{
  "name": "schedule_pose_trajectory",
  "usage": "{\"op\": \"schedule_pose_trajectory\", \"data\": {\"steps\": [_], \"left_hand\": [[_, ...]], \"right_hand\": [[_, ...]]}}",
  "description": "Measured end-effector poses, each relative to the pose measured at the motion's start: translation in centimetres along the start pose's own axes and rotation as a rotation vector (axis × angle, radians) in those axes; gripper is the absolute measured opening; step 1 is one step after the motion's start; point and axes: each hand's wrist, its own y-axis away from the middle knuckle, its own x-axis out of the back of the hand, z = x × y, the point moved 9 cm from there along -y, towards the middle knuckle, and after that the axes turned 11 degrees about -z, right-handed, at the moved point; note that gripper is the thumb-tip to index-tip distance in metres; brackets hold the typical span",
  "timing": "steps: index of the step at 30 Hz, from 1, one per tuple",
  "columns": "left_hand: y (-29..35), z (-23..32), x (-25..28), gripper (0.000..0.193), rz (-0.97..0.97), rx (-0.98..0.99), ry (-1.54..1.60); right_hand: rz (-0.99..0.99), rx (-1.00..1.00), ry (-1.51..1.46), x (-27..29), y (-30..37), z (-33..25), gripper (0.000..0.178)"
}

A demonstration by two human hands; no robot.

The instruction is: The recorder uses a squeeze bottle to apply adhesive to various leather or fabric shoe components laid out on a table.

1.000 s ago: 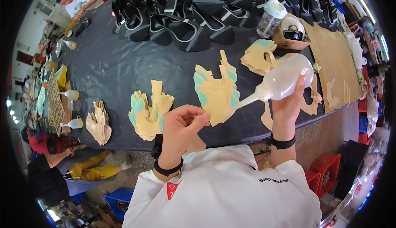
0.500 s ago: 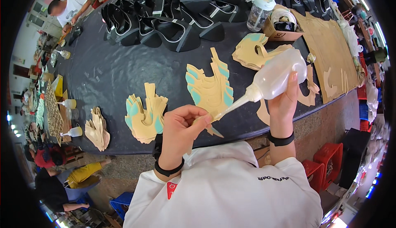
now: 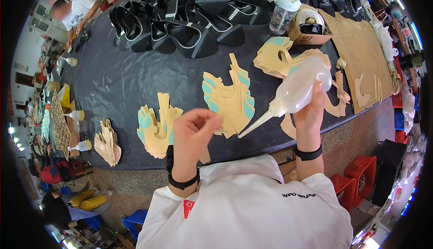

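Squeeze bottle: right of centre, tilted, nozzle pointing left, its tip by the near end of the beige stack. Right hand wrapped around the body. Left hand: thumb and forefinger close together; from here I cannot tell what they pinch. Judgement: bottle light, soft-walled, perhaps slippery; best gripped round its body, sparing the slender nozzle. Stacked pieces look thin, pliable; lift by edges.

The head view, left of two fisheyes worn side by side, looks steeply downward, upright, from above the white shirt, with the left hand and right hand at close range and the black table beyond.
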Motion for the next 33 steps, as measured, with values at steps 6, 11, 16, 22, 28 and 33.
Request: {"op": "schedule_pose_trajectory", "data": {"steps": [6,11,16,22,28,33], "left_hand": [[-4.9,-1.7,3.4,0.007,0.227,-0.139,-0.09],[-8.0,-12.8,-1.5,0.011,0.091,-0.059,-0.244],[-10.2,-19.4,-5.3,0.012,0.12,0.039,-0.142],[-10.6,-15.5,-5.0,0.036,0.181,-0.278,-0.878],[-4.7,-11.3,9.3,0.035,0.716,-0.091,-1.378],[-0.8,-13.6,16.5,0.021,0.684,0.158,-1.471]], "right_hand": [[0.045,-0.003,-0.011,2.2,0.2,-0.5,0.054],[0.078,-0.007,0.058,4.0,0.6,-1.3,0.059],[0.15,-0.005,0.127,5.7,1.4,-1.7,0.061],[0.113,-0.004,0.081,4.9,1.9,-1.9,0.054],[0.163,-0.031,0.098,5.6,2.0,-1.1,0.056],[0.096,-0.06,0.102,2.2,0.9,0.6,0.057]]}}
